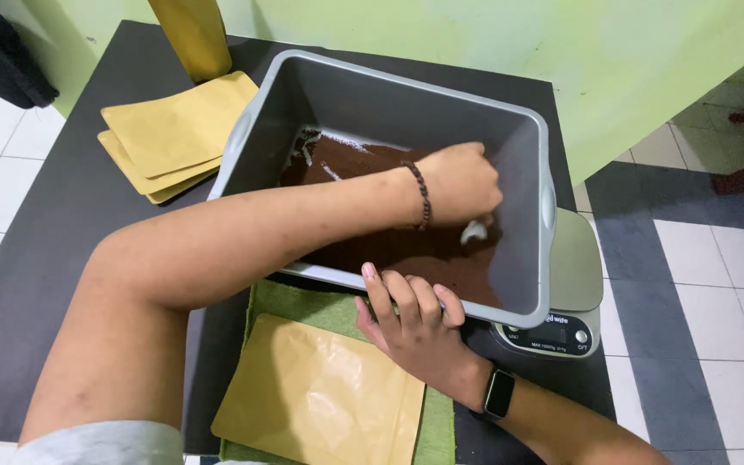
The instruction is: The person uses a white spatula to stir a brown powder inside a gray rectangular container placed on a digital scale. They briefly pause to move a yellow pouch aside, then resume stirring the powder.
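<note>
Inside the grey tub, the left hand closes its grip on a white scoop in brown powder, right hand clasping the tub's near rim, the pouch below lying flat, unfilled.

Grey tub, brown grounds, yellow pouches

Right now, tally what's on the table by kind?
Yellow pouches: 5, with 3 flat in a stack, 1 upright, 1 on the green cloth
Grey tub: 1
Scale: 1
Green cloth: 1
White scoop: 1
Total: 9
</note>
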